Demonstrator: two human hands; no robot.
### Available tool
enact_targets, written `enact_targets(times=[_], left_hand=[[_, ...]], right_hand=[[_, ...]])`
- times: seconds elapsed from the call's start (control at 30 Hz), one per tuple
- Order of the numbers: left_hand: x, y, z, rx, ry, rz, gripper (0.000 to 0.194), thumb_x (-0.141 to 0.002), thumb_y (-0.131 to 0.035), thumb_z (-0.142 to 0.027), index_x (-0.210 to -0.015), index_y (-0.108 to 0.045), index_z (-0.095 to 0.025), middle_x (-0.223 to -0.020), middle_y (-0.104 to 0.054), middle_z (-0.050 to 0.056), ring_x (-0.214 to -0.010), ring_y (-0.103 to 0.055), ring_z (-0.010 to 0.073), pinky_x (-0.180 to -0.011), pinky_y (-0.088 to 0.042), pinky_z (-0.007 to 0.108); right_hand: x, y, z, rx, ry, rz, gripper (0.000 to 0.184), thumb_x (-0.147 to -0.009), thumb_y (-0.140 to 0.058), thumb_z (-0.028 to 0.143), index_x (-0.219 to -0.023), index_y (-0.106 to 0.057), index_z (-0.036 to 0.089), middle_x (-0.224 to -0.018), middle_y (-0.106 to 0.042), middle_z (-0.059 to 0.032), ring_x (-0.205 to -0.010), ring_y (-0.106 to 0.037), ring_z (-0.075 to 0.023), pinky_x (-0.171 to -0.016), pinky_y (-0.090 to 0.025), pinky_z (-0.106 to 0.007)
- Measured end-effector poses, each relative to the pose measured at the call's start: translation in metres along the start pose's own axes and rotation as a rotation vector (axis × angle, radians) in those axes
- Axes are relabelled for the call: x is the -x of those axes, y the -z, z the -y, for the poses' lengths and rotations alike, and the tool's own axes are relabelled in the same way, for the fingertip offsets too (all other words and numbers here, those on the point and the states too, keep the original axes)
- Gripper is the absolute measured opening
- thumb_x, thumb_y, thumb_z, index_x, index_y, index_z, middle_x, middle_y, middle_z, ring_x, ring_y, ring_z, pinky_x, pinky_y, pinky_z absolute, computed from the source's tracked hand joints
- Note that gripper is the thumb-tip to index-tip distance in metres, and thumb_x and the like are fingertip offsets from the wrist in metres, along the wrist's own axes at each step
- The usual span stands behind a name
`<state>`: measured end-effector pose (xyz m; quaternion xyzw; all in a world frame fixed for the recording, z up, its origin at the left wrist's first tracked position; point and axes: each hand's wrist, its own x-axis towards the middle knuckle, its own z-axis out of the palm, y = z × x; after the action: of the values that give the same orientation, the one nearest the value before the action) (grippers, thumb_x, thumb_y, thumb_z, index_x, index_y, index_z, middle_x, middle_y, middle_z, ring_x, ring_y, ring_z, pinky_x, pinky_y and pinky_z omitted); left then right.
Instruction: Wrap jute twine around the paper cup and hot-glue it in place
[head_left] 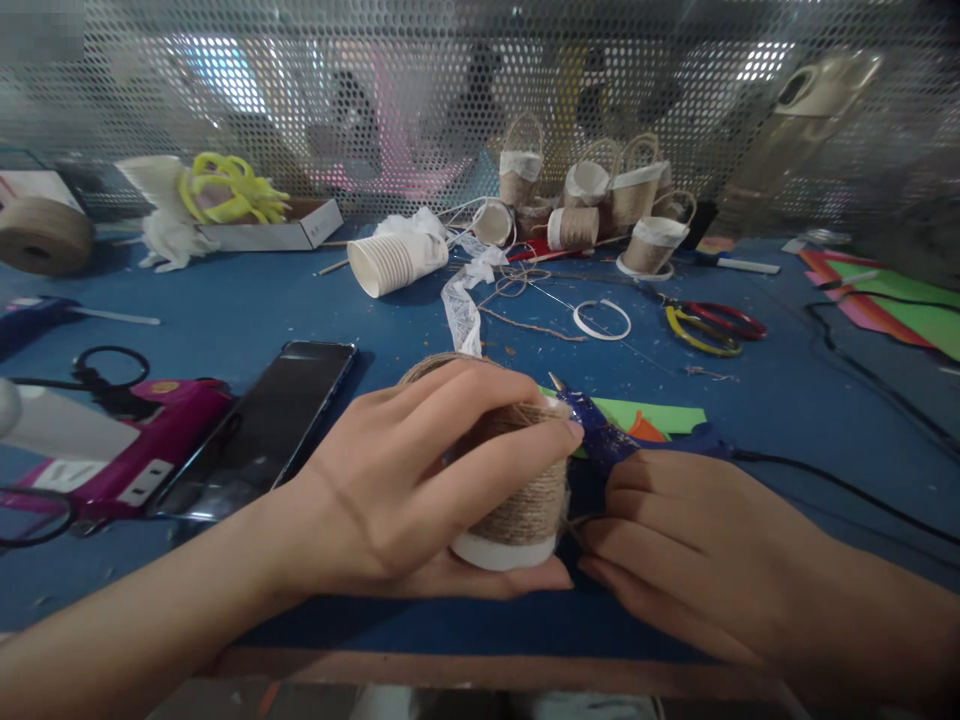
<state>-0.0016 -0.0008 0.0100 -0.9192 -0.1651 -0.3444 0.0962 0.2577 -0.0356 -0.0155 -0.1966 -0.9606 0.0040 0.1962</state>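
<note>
So the cup wrapped in brown twine [525, 500] is the middle of everything here, and I'll place the rest by it. It's sitting in the left hand [397, 460], which comes in from the cup's left and has a firm hold: fingers bent over the top and side, thumb reaching under the white edge at the bottom. The cup looks raised over the near edge of the blue table [405, 330], though I can't tell if any of it touches down.

The right hand [682, 540] is just to the right of the cup, knuckles up, fingers curled in. A bit of loose twine [574, 523] runs from the cup toward those fingertips, but I can't tell if they're actually pinching it. The blue glue gun [600, 430] is just right of the cup too, tip pointing up past it; can't tell if the hand is gripping that either. Green paper [675, 414] lies right behind the gun, on the cup's far right.

Left of the cup there's a phone [300, 400]. Beyond the cup: white lace [463, 305], then stacked paper cups [382, 265] and little baskets [517, 180]. Scissors [705, 335] are well off, beyond it to the right.
</note>
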Motion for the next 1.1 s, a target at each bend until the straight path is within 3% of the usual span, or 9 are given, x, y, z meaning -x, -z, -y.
enact_targets(times=[0.17,0.6,0.93,1.1], left_hand=[[-0.0010,0.0007,-0.0016,0.003,0.008,0.006,0.052,-0.091,-0.069,-0.054,-0.119,-0.067,-0.011,-0.109,-0.072,0.016,-0.100,-0.073,0.0261,-0.087,-0.066,0.041],[0.0011,-0.0008,-0.0012,0.013,0.035,0.002,0.053,-0.091,-0.068,-0.055,-0.121,-0.065,-0.012,-0.112,-0.072,0.017,-0.104,-0.073,0.0275,-0.086,-0.066,0.041],[-0.0021,-0.0001,0.0000,-0.008,0.025,-0.005,0.053,-0.091,-0.069,-0.054,-0.120,-0.066,-0.011,-0.111,-0.072,0.018,-0.102,-0.074,0.0279,-0.084,-0.066,0.041],[-0.0023,-0.0015,0.0012,-0.019,0.011,-0.026,0.054,-0.090,-0.069,-0.056,-0.119,-0.066,-0.011,-0.109,-0.073,0.018,-0.101,-0.074,0.0273,-0.083,-0.066,0.040]], right_hand=[[0.0022,-0.0023,-0.0004,-0.018,-0.020,0.060,0.044,-0.110,-0.033,0.018,-0.083,-0.068,0.018,-0.069,-0.063,-0.0013,-0.065,-0.046,-0.0194,-0.062,-0.030,-0.037],[0.0009,-0.0018,-0.0005,0.000,-0.019,0.013,0.041,-0.109,-0.035,0.019,-0.085,-0.068,0.018,-0.069,-0.065,-0.0014,-0.065,-0.046,-0.0193,-0.062,-0.031,-0.037],[0.0056,0.0008,-0.0007,0.024,-0.083,-0.158,0.020,-0.105,-0.048,0.019,-0.093,-0.064,0.017,-0.069,-0.062,-0.0002,-0.065,-0.046,-0.0180,-0.063,-0.034,-0.035],[0.0083,0.0014,0.0000,0.031,-0.105,-0.141,0.016,-0.105,-0.049,0.019,-0.104,-0.065,0.016,-0.073,-0.062,-0.0001,-0.066,-0.046,-0.0187,-0.062,-0.032,-0.035]])
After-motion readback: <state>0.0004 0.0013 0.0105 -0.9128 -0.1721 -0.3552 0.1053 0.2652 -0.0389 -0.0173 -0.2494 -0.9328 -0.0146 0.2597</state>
